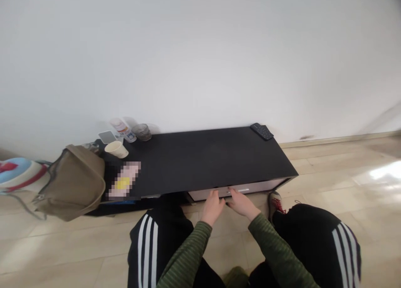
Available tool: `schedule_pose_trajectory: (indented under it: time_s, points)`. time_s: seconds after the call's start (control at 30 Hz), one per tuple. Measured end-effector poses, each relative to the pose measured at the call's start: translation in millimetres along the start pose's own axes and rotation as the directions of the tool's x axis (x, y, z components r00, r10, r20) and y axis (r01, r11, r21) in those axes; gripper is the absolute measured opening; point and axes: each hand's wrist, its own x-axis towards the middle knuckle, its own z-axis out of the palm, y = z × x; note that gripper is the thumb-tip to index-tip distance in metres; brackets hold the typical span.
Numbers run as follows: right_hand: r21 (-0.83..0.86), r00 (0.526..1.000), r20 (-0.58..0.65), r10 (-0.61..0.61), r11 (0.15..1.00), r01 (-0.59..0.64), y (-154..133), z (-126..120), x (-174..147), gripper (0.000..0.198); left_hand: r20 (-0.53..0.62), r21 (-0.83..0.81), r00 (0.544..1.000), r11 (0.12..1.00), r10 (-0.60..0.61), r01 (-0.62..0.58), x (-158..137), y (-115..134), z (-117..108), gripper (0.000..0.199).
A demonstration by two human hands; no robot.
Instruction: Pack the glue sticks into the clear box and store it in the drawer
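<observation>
A low black cabinet [194,154] stands against the wall in front of me. Its pale drawer front [258,187] faces my knees, with a thin light handle strip on it. My left hand [213,207] is at the drawer's upper edge, fingers stretched forward and thumb apart, holding nothing that I can see. Close to its right, my right hand [241,203] has its fingertips at the drawer front near a small dark spot, with thumb and fingers apart. Whether the fingertips press on the drawer is hard to make out.
On the cabinet's left end are a paper cup [117,149], a glass [142,132], a spray can [123,130] and a blurred-out pink item [125,180]. A brown bag [73,181] hangs over that end. Black remote-like objects [262,131] lie at the back right corner.
</observation>
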Motion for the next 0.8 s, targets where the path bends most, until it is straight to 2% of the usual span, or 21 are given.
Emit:
schedule_pose_trajectory:
  time_s: [0.07, 0.1, 0.13, 0.17, 0.2, 0.23, 0.27, 0.3, 0.33, 0.37, 0.4, 0.43, 0.47, 0.5, 0.53, 0.6, 0.73, 0.8]
  points:
    - [-0.015, 0.987, 0.147, -0.063, 0.998, 0.066, -7, -17, -17, 0.033, 0.159, 0.024, 0.987, 0.999, 0.019, -0.023, -8, 2, -12, 0.028]
    - [0.013, 0.968, 0.229, -0.101, 0.995, 0.101, -11, -29, -26, 0.022, 0.279, -0.039, 0.96, 0.999, 0.032, -0.022, -12, 2, -20, 0.029]
    - [0.082, 0.947, 0.282, -0.154, 0.987, 0.136, -15, -41, -35, 0.018, 0.404, -0.154, 0.912, 0.988, 0.069, -0.007, -15, 1, -28, 0.031]
    - [0.199, 0.93, 0.298, -0.217, 0.966, 0.162, -19, -53, -44, 0.019, 0.495, -0.289, 0.858, 0.957, 0.135, 0.016, -18, 0, -37, 0.031]
    - [0.348, 0.917, 0.267, -0.296, 0.917, 0.194, -23, -65, -53, 0.018, 0.532, -0.428, 0.815, 0.903, 0.231, 0.023, -21, -1, -44, 0.029]
    - [0.504, 0.901, 0.199, -0.385, 0.829, 0.243, -26, -74, -60, 0.016, 0.526, -0.57, 0.775, 0.821, 0.351, 0.016, -23, -3, -51, 0.029]
    - [0.672, 0.87, 0.086, -0.486, 0.672, 0.309, -30, -81, -66, 0.016, 0.48, -0.716, 0.734, 0.698, 0.48, 0.013, -25, -4, -56, 0.029]
    - [0.813, 0.818, -0.068, -0.571, 0.444, 0.377, -34, -86, -70, 0.017, 0.389, -0.85, 0.694, 0.526, 0.606, 0.018, -28, -4, -59, 0.029]
    - [0.893, 0.758, -0.247, -0.603, 0.161, 0.419, -37, -88, -73, 0.018, 0.255, -0.949, 0.664, 0.313, 0.703, 0.032, -30, -4, -62, 0.031]
    - [0.897, 0.713, -0.418, -0.563, -0.13, 0.424, -40, -88, -74, 0.017, 0.103, -0.994, 0.665, 0.093, 0.74, 0.051, -31, -2, -63, 0.037]
    - [0.837, 0.701, -0.542, -0.464, -0.375, 0.399, -43, -86, -73, 0.021, -0.038, -0.992, 0.698, -0.11, 0.715, 0.059, -32, 0, -64, 0.047]
    - [0.752, 0.723, -0.599, -0.344, -0.551, 0.362, -46, -84, -71, 0.035, -0.146, -0.96, 0.749, -0.274, 0.647, 0.05, -33, 4, -65, 0.059]
    - [0.677, 0.768, -0.597, -0.232, -0.66, 0.327, -48, -81, -68, 0.052, -0.205, -0.922, 0.809, -0.386, 0.551, 0.029, -33, 9, -65, 0.068]
    - [0.627, 0.817, -0.557, -0.152, -0.722, 0.293, -49, -79, -64, 0.069, -0.225, -0.889, 0.859, -0.459, 0.459, 0.012, -32, 14, -66, 0.074]
    - [0.598, 0.856, -0.507, -0.106, -0.758, 0.26, -49, -77, -60, 0.081, -0.224, -0.865, 0.888, -0.502, 0.402, 0.009, -31, 19, -66, 0.078]
    - [0.576, 0.897, -0.433, -0.094, -0.793, 0.195, -48, -73, -54, 0.093, -0.195, -0.85, 0.908, -0.526, 0.37, 0.032, -28, 27, -65, 0.08]
    - [0.61, 0.914, -0.387, -0.121, -0.777, 0.155, -36, -67, -48, 0.095, -0.17, -0.89, 0.911, -0.455, 0.377, 0.022, -26, 32, -63, 0.085]
    - [0.651, 0.925, -0.363, -0.111, -0.74, 0.167, -26, -58, -44, 0.089, -0.165, -0.945, 0.917, -0.324, 0.363, -0.042, -24, 30, -62, 0.087]
